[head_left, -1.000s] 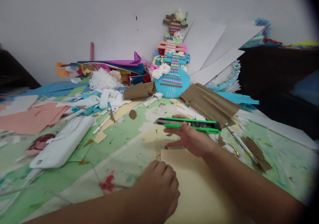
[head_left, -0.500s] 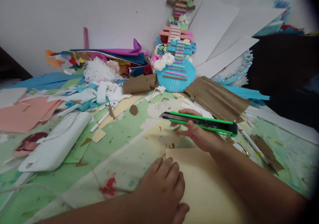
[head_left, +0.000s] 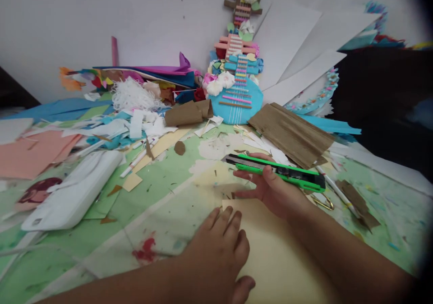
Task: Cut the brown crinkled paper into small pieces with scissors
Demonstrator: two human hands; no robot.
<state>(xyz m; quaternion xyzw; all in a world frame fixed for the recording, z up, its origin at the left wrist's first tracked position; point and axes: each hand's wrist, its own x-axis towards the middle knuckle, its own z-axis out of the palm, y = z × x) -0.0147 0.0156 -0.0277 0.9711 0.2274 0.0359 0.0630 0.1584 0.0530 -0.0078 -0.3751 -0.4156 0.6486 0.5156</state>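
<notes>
My right hand (head_left: 279, 189) grips a green and black box cutter (head_left: 277, 171) above the table, its blade end pointing left and the thumb along its side. Some fingers of that hand stretch out beneath the cutter. Beneath both hands lies a cream sheet of paper (head_left: 280, 259). My left hand (head_left: 221, 250) rests palm down at the sheet's left edge, fingers lying flat and the thumb on the paper. Part of the sheet is hidden by my right forearm.
A blue paper guitar (head_left: 237, 101) leans on the wall. Brown corrugated card (head_left: 292, 135) lies right of it. At left are a white glue gun or power strip-like block (head_left: 74, 189), a peach paper stack (head_left: 34, 155) and shredded white paper (head_left: 133, 96). A marker (head_left: 340, 191) lies at right.
The box cutter has dipped slightly and turned a little in my right hand. My left hand stays on the paper. The whole view has shifted slightly.
</notes>
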